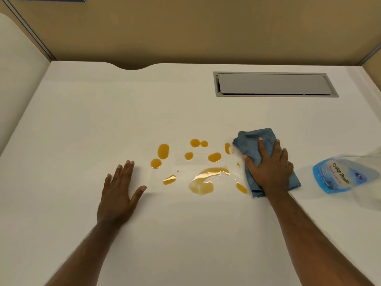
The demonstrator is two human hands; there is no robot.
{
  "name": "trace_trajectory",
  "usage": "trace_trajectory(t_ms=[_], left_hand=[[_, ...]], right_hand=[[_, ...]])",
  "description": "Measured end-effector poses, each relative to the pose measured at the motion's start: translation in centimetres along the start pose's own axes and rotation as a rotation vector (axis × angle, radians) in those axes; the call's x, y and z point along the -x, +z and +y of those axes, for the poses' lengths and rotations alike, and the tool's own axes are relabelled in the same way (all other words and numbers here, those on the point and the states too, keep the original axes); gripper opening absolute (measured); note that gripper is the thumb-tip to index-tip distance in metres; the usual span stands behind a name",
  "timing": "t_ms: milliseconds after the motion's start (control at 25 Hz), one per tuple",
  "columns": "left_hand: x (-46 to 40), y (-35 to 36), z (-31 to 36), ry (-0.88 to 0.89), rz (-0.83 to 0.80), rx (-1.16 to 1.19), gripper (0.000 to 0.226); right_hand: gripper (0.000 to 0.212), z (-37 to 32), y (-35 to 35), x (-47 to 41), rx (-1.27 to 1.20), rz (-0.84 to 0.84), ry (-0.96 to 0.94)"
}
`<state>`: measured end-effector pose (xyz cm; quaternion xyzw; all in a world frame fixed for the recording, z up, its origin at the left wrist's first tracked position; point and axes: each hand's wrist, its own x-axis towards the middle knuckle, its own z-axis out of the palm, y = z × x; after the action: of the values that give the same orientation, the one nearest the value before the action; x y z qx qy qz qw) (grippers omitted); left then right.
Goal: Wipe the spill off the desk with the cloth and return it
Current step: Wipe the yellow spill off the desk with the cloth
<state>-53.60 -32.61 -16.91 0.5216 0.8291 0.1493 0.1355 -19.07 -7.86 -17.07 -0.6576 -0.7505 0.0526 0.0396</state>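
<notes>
Cloth [266, 159]: blue microfibre, folded into a long pad, lying flat on the counter [185, 234] at 3 o'clock of the spill [201, 179].

Near to far:
- Left hand [119, 193] is flat on the counter at 9 o'clock of the spill, fingers spread, holding nothing. Looks like a brace.
- Right hand [268, 168] is palm down on the cloth, fingers extended, pressing rather than gripping. Thumb sits at the cloth's spill-side edge.
- Spill is amber liquid: one larger puddle nearest, a ring of separate droplets beyond it. Closest drops just beside or touching the cloth's left edge.
- Glass cleaner bottle [334, 175] lies at 3 o'clock of the cloth, near but apart.
- Cable hatch [274, 84] at 1 o'clock, well apart.

Cloth long axis runs roughly 5 to 11 o'clock, far end tilted slightly toward the spill.

Step in hand, my read: first pass, barely started. Keep the palm flat with even pressure, sweep toward 9 o'clock, take the big puddle first. Work outer drops inward so liquid doesn't smear toward the left hand. Refold to a dry face once it saturates.
</notes>
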Motion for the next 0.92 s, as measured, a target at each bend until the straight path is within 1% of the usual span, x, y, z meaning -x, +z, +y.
trace_trajectory(t_ms=[80, 160, 400, 560, 680, 800, 920], left_hand=[[0.0, 0.0, -0.1, -0.004, 0.000, -0.003, 0.083], [-0.1, 0.0, -0.2, -0.004, 0.001, -0.004, 0.081], [-0.2, 0.1, -0.3, 0.007, 0.003, 0.001, 0.079], [0.0, 0.2, -0.3, 0.009, 0.032, 0.030, 0.084], [0.1, 0.2, -0.4, 0.000, 0.055, 0.050, 0.085], [0.2, 0.3, -0.3, 0.000, 0.054, 0.056, 0.085], [0.3, 0.4, -0.3, 0.003, 0.045, 0.052, 0.084]], right_hand=[[0.077, -1.2, 0.0, -1.0, -0.027, -0.027, 0.086], [0.073, -3.2, 0.3, -1.8, -0.033, -0.062, 0.096], [0.069, -13.4, 1.5, -0.1, -0.062, -0.080, -0.135], [0.070, -22.3, 2.5, 3.6, -0.123, -0.142, -0.269], [0.072, -26.7, 3.1, 6.8, -0.146, -0.186, -0.326], [0.070, -26.5, 3.0, 6.4, -0.128, -0.191, -0.261], [0.069, -22.4, 2.1, 3.8, -0.114, -0.164, -0.103]])
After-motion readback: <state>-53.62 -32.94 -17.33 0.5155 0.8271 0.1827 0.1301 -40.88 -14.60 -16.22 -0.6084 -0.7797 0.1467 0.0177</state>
